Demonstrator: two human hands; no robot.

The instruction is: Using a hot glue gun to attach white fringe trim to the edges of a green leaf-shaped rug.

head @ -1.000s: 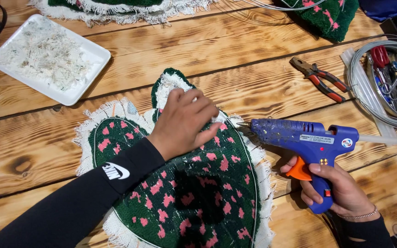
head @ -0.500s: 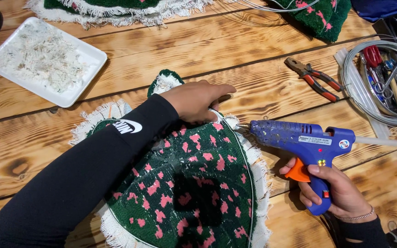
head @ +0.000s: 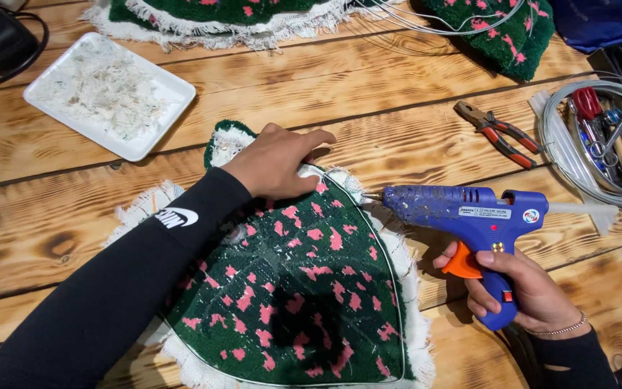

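Observation:
A leaf-shaped tufted piece (head: 304, 302), dark green with pink flecks and a white fringed border, lies back side up on the wooden table (head: 368, 108). My left hand (head: 278, 162) presses flat on its upper tip, fingers spread toward the right. My right hand (head: 523, 288) grips a blue glue gun (head: 462, 212) by the handle, a finger on the orange trigger. The gun's nozzle points left and rests near the piece's right edge, where a thin wire follows the border. A clear glue stick pokes out of the gun's back end.
A white tray (head: 170, 90) of white fibre scraps sits at the upper left. Red-handled pliers (head: 498, 133) lie at the right, beside a coil of wire (head: 563, 151) around several tools. More green tufted pieces (head: 232, 18) lie along the far edge.
My left hand slid from the middle of the piece up to its upper tip. The glue gun stays nearly in place by the right edge.

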